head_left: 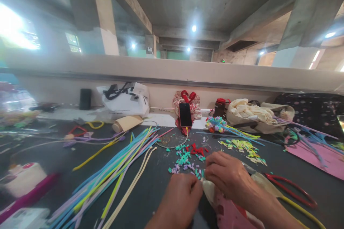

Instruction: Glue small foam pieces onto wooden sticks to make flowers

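Note:
My left hand point(181, 200) is closed in a pinch just in front of a scatter of small cut teal and lilac pieces point(184, 159). Right beside it, my right hand point(228, 173) also has its fingers curled together. Whatever sits between the fingertips of either hand is hidden or too small to name. A pink and white cloth-like thing point(228, 213) lies beneath my right hand and wrist. Small red pieces point(198, 149) lie just beyond the hands. Red-handled scissors point(291, 188) rest to the right of my right wrist, their blades partly covered.
Long coloured pipe-cleaner-like strips point(115, 177) spread across the dark table's left. Yellow-green cut pieces point(243, 146) lie at right. A phone point(185, 115) stands upright against a patterned pouch point(176, 100). Behind are a white bag point(125, 102), a dark bottle point(219, 109) and a cream bag point(248, 112).

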